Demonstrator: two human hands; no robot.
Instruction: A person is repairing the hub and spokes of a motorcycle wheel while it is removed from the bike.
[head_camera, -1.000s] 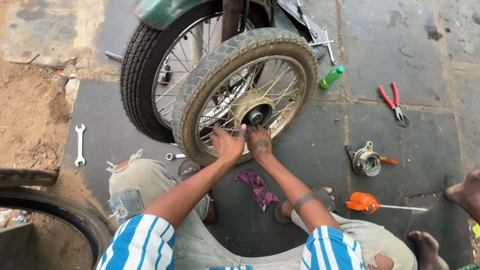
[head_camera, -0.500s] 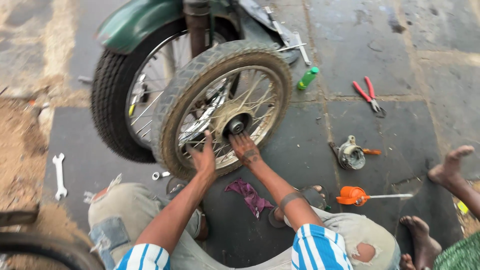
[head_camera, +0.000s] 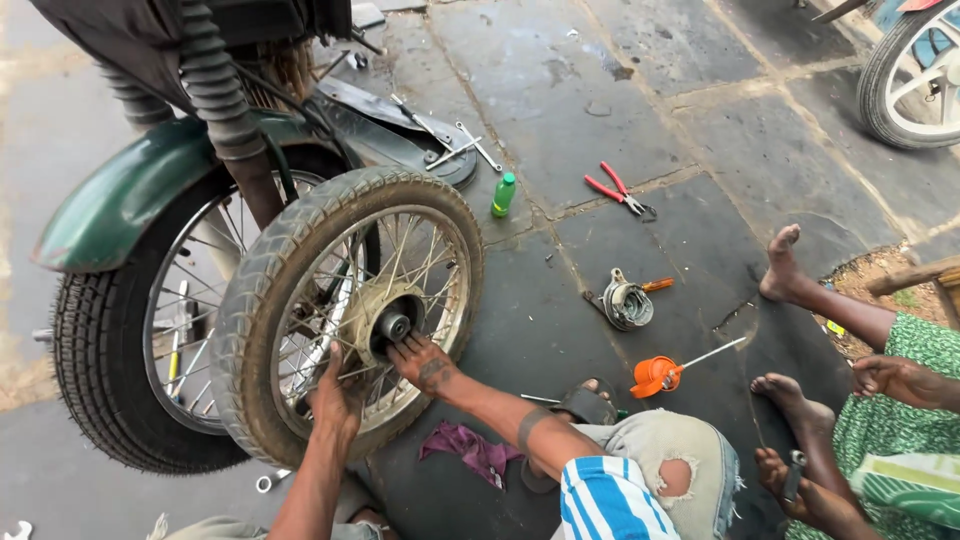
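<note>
A loose spoked wheel with a worn tyre stands upright on the paving, leaning toward the motorcycle's mounted front wheel. My left hand grips the spokes low on the left side. My right hand rests on the spokes just below the hub, fingers touching it. The green mudguard and fork gaiter rise behind the wheel.
On the paving lie a purple rag, a green bottle, red pliers, a round metal part, an orange-handled tool and spanners. Another person's bare feet and green clothing sit at the right. Another wheel is top right.
The view has swung left and closer, so the wheels fill more of it. My left hand has dropped lower on the spokes; my right hand stays by the hub.
</note>
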